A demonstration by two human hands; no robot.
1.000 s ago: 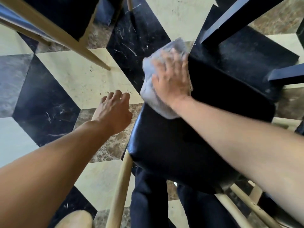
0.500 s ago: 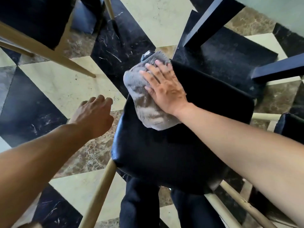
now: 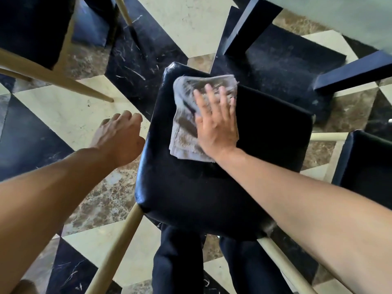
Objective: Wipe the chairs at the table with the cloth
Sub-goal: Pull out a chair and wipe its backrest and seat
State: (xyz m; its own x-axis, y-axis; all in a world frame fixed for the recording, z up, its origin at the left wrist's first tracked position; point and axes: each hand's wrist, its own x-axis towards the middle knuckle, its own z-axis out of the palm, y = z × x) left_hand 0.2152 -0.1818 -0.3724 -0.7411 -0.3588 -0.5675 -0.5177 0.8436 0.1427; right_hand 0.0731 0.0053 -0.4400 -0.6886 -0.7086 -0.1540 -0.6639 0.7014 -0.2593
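A black padded chair seat (image 3: 191, 187) on light wooden legs fills the middle of the view. A grey cloth (image 3: 184, 119) lies spread on the far left part of the seat. My right hand (image 3: 216, 122) lies flat on the cloth with fingers spread, pressing it onto the seat. My left hand (image 3: 118, 136) hovers above the floor just left of the seat's edge, fingers loosely curled, holding nothing.
A second black chair (image 3: 31, 28) with wooden legs stands at the upper left, a third black seat (image 3: 364, 170) at the right edge. Dark table legs (image 3: 250, 24) and a pale tabletop (image 3: 350, 15) are at the upper right. My dark trouser legs (image 3: 176, 262) stand below the seat on patterned marble floor.
My right hand slid the cloth from the seat's far left edge inward onto the seat, and the cloth now lies flatter. My left hand stayed beside the seat.
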